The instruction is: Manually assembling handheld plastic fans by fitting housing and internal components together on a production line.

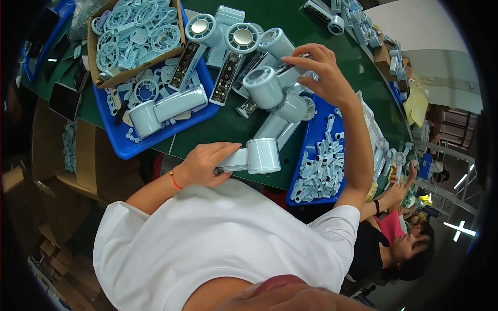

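Observation:
Near the table's front edge, my left hand [205, 165] is closed round the handle of a pale blue handheld fan [263, 155]. Its round head points right, away from my fingers. Farther off, my right hand [328, 72] pinches the handle end of a second pale blue fan [262, 87] above a pile. Other fan bodies lie under and beside that one. Several handles there are uncovered, with a dark circuit board [226, 78] showing inside. Another fan housing [171, 109] rests across the left blue tray [122, 145].
A cardboard box [96, 72] of pale blue rings and plates sits on the left tray. A blue tray [295, 194] at right holds many small pale blue parts. More fans [334, 23] lie at the far right. A person [386, 243] works at my right.

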Demonstrator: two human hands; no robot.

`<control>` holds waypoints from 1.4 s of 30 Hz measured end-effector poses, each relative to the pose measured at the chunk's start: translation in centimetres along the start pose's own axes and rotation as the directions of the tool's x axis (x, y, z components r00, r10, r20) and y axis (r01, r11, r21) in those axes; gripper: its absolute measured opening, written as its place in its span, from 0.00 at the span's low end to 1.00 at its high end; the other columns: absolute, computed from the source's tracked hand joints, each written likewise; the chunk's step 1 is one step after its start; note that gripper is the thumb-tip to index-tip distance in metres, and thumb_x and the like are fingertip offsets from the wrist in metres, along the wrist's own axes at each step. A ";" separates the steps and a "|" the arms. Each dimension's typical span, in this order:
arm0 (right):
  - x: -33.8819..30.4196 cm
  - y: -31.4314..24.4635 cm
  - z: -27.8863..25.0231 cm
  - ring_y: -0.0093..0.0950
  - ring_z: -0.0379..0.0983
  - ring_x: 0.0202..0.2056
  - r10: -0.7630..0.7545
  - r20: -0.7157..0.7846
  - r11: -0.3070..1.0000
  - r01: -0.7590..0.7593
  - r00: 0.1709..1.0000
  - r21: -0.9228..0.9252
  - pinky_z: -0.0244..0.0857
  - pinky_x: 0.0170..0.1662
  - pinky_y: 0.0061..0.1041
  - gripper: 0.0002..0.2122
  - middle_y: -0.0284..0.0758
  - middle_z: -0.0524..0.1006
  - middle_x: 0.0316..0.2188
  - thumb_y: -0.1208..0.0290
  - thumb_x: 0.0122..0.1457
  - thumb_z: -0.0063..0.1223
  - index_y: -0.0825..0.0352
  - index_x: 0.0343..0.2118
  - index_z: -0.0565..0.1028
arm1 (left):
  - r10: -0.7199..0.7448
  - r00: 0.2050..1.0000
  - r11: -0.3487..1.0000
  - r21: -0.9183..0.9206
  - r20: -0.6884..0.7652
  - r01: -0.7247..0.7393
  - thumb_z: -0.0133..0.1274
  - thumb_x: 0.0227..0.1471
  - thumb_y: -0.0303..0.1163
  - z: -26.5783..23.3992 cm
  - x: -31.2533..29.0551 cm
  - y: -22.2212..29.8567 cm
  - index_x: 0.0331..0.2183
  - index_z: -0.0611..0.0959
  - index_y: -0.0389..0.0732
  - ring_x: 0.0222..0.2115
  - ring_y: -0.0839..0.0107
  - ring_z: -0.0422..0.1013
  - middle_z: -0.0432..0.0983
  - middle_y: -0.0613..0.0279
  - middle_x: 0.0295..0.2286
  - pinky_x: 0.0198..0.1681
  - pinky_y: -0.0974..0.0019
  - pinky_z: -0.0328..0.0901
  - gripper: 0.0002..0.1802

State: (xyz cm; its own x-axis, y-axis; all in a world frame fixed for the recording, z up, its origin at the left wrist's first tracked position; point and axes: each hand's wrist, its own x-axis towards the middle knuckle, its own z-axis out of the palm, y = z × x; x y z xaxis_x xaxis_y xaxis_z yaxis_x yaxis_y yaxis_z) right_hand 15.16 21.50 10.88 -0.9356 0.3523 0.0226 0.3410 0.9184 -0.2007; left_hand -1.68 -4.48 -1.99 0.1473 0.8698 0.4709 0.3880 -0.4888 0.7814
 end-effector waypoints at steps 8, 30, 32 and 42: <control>2.5 11.6 -0.1 0.30 0.69 0.44 0.448 -0.300 0.827 -0.263 0.842 0.497 0.60 0.49 0.25 0.16 0.37 0.73 0.42 0.76 0.49 0.51 0.65 0.44 0.73 | -0.032 0.999 0.999 0.005 -0.006 0.032 0.59 0.25 0.26 -0.5 0.5 -0.1 0.44 0.70 0.30 0.30 0.54 0.72 0.73 0.44 0.35 0.32 0.63 0.68 0.37; 8.1 6.7 -1.8 0.28 0.69 0.43 -0.391 -0.392 0.804 0.102 0.833 -0.585 0.59 0.45 0.29 0.31 0.28 0.72 0.41 0.74 0.40 0.61 0.54 0.51 0.65 | -0.109 0.993 0.993 -0.046 -0.041 0.107 0.57 0.26 0.27 -0.5 0.4 0.3 0.46 0.68 0.29 0.27 0.55 0.73 0.73 0.45 0.34 0.28 0.64 0.69 0.37; 8.9 -1.1 -2.4 0.27 0.68 0.44 -0.564 -0.344 0.757 0.304 0.751 -0.578 0.58 0.46 0.27 0.28 0.27 0.72 0.42 0.76 0.38 0.62 0.51 0.47 0.69 | -0.106 0.994 0.994 -0.044 -0.040 0.104 0.57 0.27 0.27 -0.3 0.1 0.0 0.46 0.68 0.29 0.27 0.56 0.72 0.73 0.46 0.33 0.27 0.64 0.69 0.37; 11.3 -12.7 4.1 0.22 0.62 0.49 -0.462 0.231 0.571 0.486 0.856 -0.661 0.54 0.51 0.23 0.18 0.24 0.68 0.39 0.67 0.49 0.55 0.48 0.45 0.70 | -0.344 0.932 0.869 -0.335 0.117 0.363 0.56 0.34 0.32 -1.2 -1.3 2.8 0.51 0.63 0.34 0.43 0.54 0.67 0.66 0.45 0.44 0.47 0.63 0.61 0.39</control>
State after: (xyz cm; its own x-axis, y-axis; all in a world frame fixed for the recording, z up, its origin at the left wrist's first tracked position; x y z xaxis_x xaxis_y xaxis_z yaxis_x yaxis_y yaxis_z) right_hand -0.12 13.09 9.64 -0.9798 -0.1644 -0.1137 -0.1999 0.8150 0.5438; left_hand -1.87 -7.06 0.12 0.1099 0.9865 0.1217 0.0861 -0.1315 0.9876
